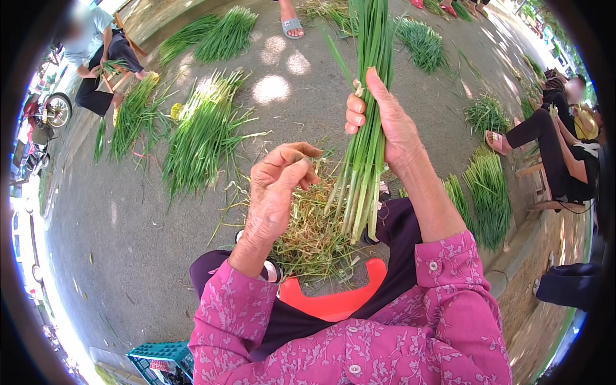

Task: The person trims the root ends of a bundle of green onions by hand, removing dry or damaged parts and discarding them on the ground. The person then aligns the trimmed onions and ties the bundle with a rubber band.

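My right hand [385, 113] is closed around a bunch of long green stalks with pale ends, likely garlic chives [368, 149], its thumb lying along the leaves. The pale stem ends point down toward my lap and the leaves run out at the top of the view. Left of the stems is my left hand [288, 168], fingers bent and thumb near the fingertips; whether a thin strand is between them cannot be told. Beneath both hands lies a heap of loose, partly yellowed leaves and trimmings [308, 231] on the pavement.
Piles of green stalks lie at the left [197, 139], upper left [226, 36] and right [488, 192]. A red plastic stool [332, 305] shows between my legs. A teal crate [159, 358] stands at lower left. Seated people [96, 48] are at both sides; a sandalled foot [291, 24] is ahead.
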### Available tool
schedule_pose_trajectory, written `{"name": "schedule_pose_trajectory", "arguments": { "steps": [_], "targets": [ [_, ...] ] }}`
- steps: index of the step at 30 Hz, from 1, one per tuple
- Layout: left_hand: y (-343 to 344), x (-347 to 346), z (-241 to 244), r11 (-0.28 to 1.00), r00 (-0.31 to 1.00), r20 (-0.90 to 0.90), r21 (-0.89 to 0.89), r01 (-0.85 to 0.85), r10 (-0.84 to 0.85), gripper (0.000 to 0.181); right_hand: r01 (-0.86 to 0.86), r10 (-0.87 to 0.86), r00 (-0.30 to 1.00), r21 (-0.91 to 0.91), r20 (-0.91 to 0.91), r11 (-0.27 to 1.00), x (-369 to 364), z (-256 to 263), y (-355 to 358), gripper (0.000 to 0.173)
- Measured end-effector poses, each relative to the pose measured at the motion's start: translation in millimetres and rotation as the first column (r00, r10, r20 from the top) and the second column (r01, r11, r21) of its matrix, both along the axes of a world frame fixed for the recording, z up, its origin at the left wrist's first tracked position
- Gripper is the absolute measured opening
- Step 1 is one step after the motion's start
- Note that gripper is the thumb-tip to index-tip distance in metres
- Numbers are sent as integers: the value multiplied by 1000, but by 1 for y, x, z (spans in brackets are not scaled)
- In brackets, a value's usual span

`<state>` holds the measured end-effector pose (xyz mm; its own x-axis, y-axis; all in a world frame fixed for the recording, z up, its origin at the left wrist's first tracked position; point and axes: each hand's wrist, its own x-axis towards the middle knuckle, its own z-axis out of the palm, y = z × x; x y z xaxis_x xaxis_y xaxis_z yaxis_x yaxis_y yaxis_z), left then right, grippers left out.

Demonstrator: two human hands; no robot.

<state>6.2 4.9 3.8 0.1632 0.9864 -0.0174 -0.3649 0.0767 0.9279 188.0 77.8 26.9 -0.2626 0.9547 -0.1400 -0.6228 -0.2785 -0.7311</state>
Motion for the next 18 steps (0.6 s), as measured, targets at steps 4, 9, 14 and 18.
{"name": "schedule_pose_trajectory", "arguments": {
  "steps": [4, 9, 14, 18],
  "targets": [
    [1, -4, 4, 987, 944, 318, -104, 125, -86, 7, 9, -10, 999, 20, 51, 1000, 0, -3, 1, 34],
    [2, -10, -3, 967, 835, 511, -26, 253, -204, 7, 52, -58, 980, 36, 188, 998, -5, -2, 0, 32],
    [3, -20, -6, 953, 758, 605, 1, 304, -243, 10, 115, -129, 946, 64, 296, 991, -3, -4, 1, 33],
    [3, -24, -4, 962, 740, 640, -11, 275, -204, 13, 137, -150, 936, 62, 320, 989, -2, -4, 2, 36]
  ]
}}
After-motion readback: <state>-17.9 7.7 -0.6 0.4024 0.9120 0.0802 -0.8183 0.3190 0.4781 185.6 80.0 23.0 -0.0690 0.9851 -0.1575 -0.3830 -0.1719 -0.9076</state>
